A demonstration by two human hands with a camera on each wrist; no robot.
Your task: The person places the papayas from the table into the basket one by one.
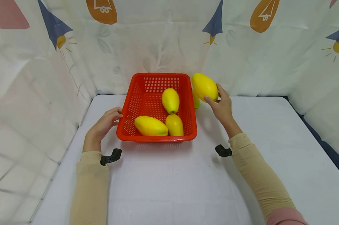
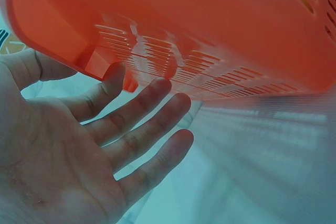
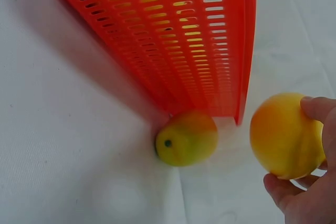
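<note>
A red plastic basket (image 1: 156, 138) with slotted walls stands on the table, holding a mango (image 1: 170, 100) toward the back, a long one (image 1: 151, 126) at the front left and another (image 1: 174, 125) at the front right. My left hand (image 1: 104, 123) is at the basket's left rim, touching it; its fingers (image 2: 152, 124) spread loosely below the rim in the left wrist view. Off the basket's right back corner, my right hand (image 1: 222, 107) grips a yellow mango (image 1: 204, 87) between thumb and fingers, raised above the table.
One more mango (image 3: 186, 138), yellow-green with an orange blush, lies on the table against the basket's right side, partly hidden in the head view. White table cloth (image 1: 164, 187) spreads in front of the basket. A printed curtain (image 1: 169, 40) hangs close behind it.
</note>
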